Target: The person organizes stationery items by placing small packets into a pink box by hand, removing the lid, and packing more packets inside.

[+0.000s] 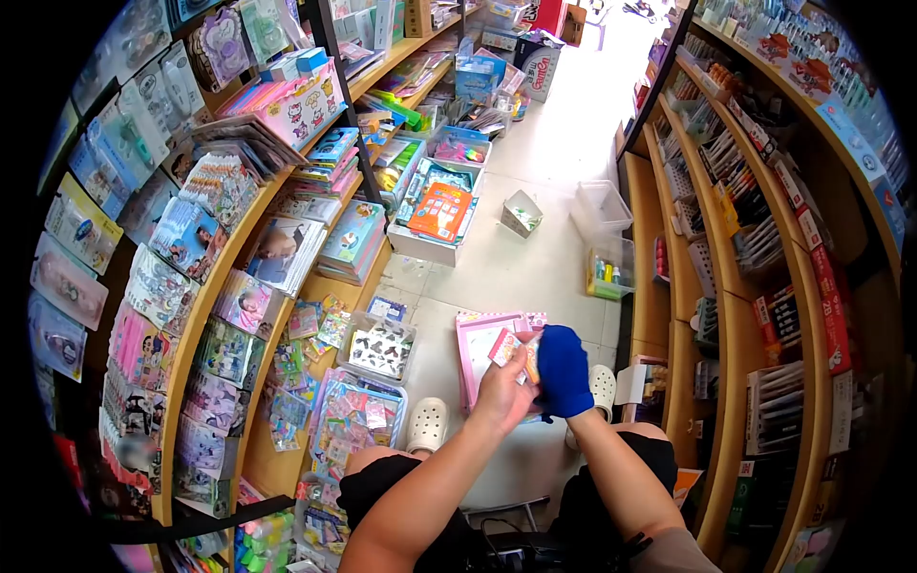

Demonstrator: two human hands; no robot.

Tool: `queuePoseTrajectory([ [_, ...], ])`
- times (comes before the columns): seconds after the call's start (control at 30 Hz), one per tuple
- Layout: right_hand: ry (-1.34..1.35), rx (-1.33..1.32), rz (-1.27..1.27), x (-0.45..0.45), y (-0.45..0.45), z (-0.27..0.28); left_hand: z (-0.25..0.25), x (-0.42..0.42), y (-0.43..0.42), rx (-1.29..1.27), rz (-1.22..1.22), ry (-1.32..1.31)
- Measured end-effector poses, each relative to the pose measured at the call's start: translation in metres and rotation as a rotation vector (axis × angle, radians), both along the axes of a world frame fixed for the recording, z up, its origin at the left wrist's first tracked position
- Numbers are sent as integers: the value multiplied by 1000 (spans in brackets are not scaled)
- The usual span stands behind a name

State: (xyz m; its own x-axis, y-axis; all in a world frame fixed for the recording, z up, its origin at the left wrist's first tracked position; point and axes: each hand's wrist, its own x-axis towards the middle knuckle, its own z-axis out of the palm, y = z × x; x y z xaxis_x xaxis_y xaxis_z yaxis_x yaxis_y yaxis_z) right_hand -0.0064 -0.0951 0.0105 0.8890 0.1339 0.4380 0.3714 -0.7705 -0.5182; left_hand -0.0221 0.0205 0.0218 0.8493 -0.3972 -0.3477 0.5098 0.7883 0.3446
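Above a pink box (468, 355) on the floor, my left hand (506, 390) is closed on a small white and orange packet (501, 346), pinched with the thumb on top. The print on the packet is too small to read. Beside it, my right hand (564, 372) is covered by blue fabric (562, 358) that looks like a glove or a wrapped cloth. It touches or nearly touches the packet's right side. The fabric hides the fingers of that hand, so their grip does not show.
Shelves of packaged goods line the left (205, 315) and right (726, 325). Bins of small packets (368, 406) and a clear container of black-and-white pieces (380, 346) stand left of my feet. Ahead are a small carton (521, 213) and clear bins (609, 263).
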Motion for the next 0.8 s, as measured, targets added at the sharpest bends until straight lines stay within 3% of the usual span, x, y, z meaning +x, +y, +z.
queuePoseTrajectory([
  [0.03,46,21,101,1,3,1,-4,2,1,-19,10,-8],
  [0.07,18,-185,99,5,8,-1,-10,6,4,-37,21,-16],
  [0.17,-83,-109,-100,8,25,3,-9,8,7,-61,48,51],
  [0.2,157,-16,-96,8,24,9,-9,8,8,-72,41,53],
  [0.3,-72,-107,94,-2,13,22,-17,6,6,-89,20,18],
  [0.33,-35,-84,96,-5,10,29,-16,6,5,-93,17,-1],
  [0.47,-147,-41,-55,5,-3,-16,-7,8,8,-53,81,85],
  [0.57,-19,-32,-53,6,-1,-25,-15,12,11,22,110,13],
  [0.7,-30,-215,129,-1,-4,-15,-12,13,11,103,147,31],
  [0.8,-71,-145,133,0,-10,-24,-19,15,12,139,143,31],
])
